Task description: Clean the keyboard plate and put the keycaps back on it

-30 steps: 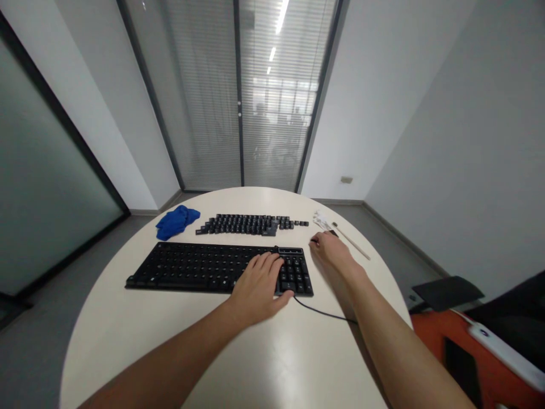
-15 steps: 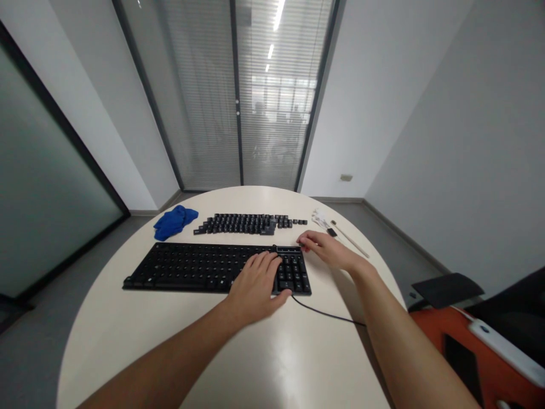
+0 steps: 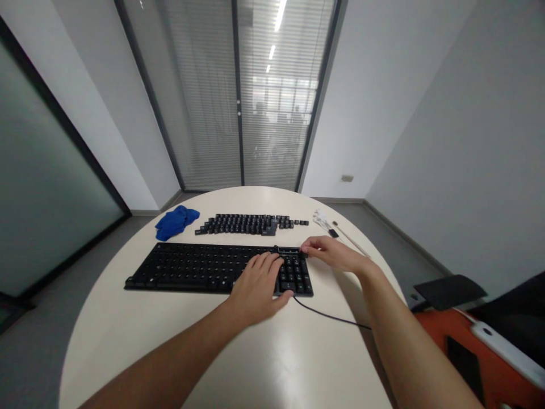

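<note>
A black keyboard (image 3: 187, 267) lies across the table, most of its main block stripped of keycaps. The number pad (image 3: 293, 278) on its right still carries its caps. My left hand (image 3: 258, 287) rests over the keyboard just left of the number pad, fingers stretched out and thumb at the front edge. At the keyboard's back right corner, my right hand (image 3: 330, 253) has its fingertips pinched together, close to the top of the number pad. Whatever is between those fingertips is too small to make out. Behind the keyboard, loose black keycaps (image 3: 240, 223) stand in rows.
On the round table (image 3: 272, 199) a blue cloth (image 3: 174, 221) lies at the back left. Back right are a thin brush (image 3: 351, 237), a small black piece (image 3: 333, 233) and white bits (image 3: 320, 217). A black cable (image 3: 327, 314) runs off the right edge near an orange chair (image 3: 443, 329).
My right hand has lowered slightly toward me, bringing its fingertips down to the keyboard's back right corner. My left hand stays in place on the keyboard.
</note>
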Tool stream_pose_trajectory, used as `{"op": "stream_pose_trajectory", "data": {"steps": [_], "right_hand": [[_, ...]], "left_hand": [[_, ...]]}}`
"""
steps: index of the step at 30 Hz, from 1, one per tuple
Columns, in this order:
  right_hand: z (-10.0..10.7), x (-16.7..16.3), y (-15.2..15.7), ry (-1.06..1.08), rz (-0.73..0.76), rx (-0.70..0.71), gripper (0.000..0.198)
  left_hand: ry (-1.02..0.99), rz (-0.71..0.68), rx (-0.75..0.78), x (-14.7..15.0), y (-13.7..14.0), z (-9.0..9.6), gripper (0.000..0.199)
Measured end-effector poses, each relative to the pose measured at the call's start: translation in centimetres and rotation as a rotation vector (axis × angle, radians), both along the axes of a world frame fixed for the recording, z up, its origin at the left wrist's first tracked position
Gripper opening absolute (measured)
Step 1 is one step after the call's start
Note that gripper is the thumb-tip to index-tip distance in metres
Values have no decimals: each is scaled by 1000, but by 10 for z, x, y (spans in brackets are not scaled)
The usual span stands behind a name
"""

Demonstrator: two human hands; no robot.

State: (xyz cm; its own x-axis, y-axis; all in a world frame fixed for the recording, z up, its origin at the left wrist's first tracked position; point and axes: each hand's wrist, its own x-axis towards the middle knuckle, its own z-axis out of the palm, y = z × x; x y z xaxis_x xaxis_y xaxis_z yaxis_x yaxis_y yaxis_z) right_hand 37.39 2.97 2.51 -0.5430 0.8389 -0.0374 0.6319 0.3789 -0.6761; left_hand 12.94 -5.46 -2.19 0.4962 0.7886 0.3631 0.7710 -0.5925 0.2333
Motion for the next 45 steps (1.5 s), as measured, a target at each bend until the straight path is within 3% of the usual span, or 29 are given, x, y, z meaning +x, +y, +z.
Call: {"op": "stream_pose_trajectory", "data": {"steps": [13,26,40,45], "right_hand": [[-4,-4,-2,-89,-44,53,35],[-4,1,-2,-9,-15,-75,18],[-15,11,8,139,-46,-191,29],[-17,10,8,122,-56,-140,28]], "left_hand": [[4,0,6,0,0,-1,59],[6,1,1,0,0,0,58],[-6,-1,11,-1,1,-3,58],[0,-3,8,-1,1,-1,58]]}}
